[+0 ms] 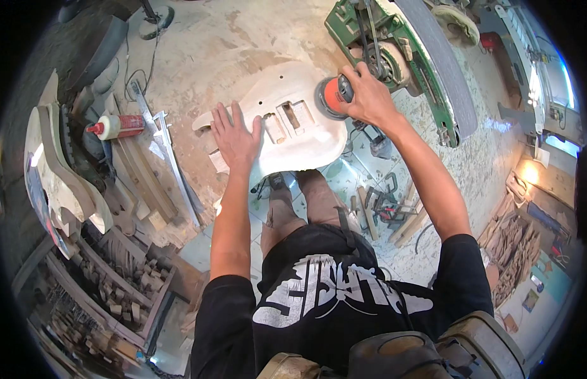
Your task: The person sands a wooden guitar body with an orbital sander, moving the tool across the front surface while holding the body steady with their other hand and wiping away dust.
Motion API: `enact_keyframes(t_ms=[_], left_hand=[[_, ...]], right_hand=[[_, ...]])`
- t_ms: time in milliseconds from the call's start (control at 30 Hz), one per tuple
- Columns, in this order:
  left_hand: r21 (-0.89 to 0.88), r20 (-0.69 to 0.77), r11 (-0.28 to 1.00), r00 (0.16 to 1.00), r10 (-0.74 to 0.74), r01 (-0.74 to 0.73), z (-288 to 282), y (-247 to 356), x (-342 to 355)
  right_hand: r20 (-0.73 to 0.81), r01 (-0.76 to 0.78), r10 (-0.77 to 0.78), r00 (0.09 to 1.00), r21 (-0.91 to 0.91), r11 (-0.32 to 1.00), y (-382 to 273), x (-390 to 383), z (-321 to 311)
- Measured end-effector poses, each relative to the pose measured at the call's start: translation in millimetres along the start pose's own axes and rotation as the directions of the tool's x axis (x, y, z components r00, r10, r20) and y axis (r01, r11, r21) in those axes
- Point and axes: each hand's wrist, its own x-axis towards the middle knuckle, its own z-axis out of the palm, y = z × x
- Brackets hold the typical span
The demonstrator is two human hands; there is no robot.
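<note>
A pale wooden guitar-shaped body [273, 108] is laid on the brown worktop [208, 60], partly hidden by the left hand [235, 139], fingers spread flat. At the body's right edge, a round orange-and-black sander [334, 95], underside hidden, is gripped by the fingers of the right hand [369, 98]. On the white plastic bottle [110, 128], red print cannot be read

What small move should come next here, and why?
Probably slide the orange sander a little way along the rim of the pale guitar body: the right hand grips the sander at that rim, while the left hand lies flat on the body, apparently steadying it.
</note>
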Motion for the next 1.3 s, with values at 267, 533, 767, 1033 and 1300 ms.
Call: enact_keyframes(t_ms=[267,533,767,1033,1300], left_hand=[[0.009,0.009,1.000,1.000,-0.001,0.001,-1,2,1],[0.008,0.019,1.000,1.000,-0.009,0.008,-1,2,2],[-0.002,0.035,1.000,0.999,-0.014,0.015,-1,2,2],[-0.009,0.045,1.000,0.999,-0.011,0.012,-4,4,2],[-0.015,0.039,1.000,0.999,-0.009,0.010,-1,2,2]], right_hand=[[-0.056,-0.048,0.045,0.997,-0.055,0.997,10,16,-2],[-0.041,-0.053,0.052,0.998,-0.021,0.998,1,17,1],[-0.072,-0.029,0.028,0.997,-0.001,1.000,5,28,2],[-0.047,-0.073,0.071,0.996,-0.041,0.997,4,46,-2],[-0.064,-0.037,0.034,0.997,-0.050,0.998,3,55,2]])
